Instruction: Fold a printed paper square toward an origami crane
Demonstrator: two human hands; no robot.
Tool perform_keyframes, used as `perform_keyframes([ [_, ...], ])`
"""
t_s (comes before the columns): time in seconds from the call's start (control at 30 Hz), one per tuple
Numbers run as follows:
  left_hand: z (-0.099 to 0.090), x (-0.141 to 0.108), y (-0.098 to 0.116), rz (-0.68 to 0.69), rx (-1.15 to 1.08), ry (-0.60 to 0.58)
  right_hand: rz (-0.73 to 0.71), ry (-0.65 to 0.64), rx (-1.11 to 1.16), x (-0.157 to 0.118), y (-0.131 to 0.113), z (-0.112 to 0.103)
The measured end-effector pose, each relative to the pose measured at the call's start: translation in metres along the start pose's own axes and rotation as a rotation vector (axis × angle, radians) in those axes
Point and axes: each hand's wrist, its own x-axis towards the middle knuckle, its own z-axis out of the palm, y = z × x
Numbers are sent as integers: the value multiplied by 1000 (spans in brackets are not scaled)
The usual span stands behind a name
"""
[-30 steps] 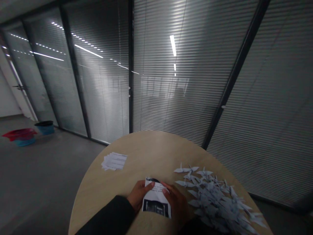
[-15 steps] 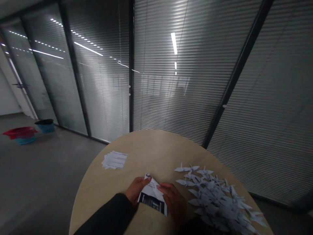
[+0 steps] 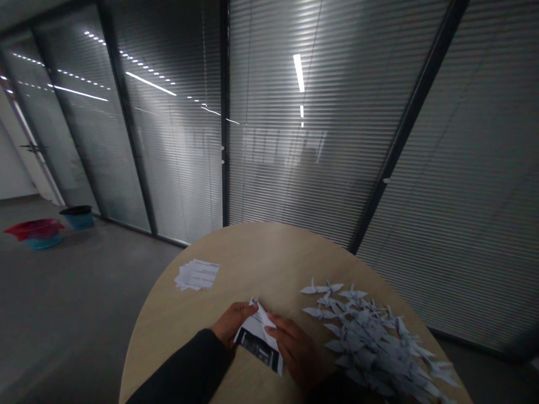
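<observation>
Between both hands is a printed sheet of paper (image 3: 257,332), white with a dark printed band along its near edge and a fold at its right side. My left hand (image 3: 233,324) pinches the sheet's upper left edge, thumb on top. On the right side, my right hand (image 3: 295,347) grips the folded edge with its fingers; part of this hand lies in shadow. Just right of it a heap of folded paper cranes (image 3: 379,342) covers the table's right side. A fanned stack of printed paper sheets (image 3: 197,274) lies at the left.
The round wooden table (image 3: 269,247) stands close to a glass partition with blinds (image 3: 295,185). On the floor at the left are a bin with a red liner (image 3: 37,231) and a blue bin with a dark top (image 3: 78,217).
The sheet has shifted slightly left and turned a little. My right hand's fingers have moved left over its right edge, and the fold there stands up more.
</observation>
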Motion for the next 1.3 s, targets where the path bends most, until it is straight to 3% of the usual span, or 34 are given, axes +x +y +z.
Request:
perform_keyframes([
  [0.17, -1, 0, 1, -1, -12, -21, -54, 55, -54, 0, -2, 0],
  [0.4, -4, 1, 0, -10, -6, -18, -70, 4, -34, 4, -5, -6],
  [0.93, -2, -2, 4, -15, -50, -48, -109, 22, -53, 5, -5, -5],
  [1.3, -3, -3, 3, 3, 31, -48, -97, -92, -172, 8, -13, -8],
])
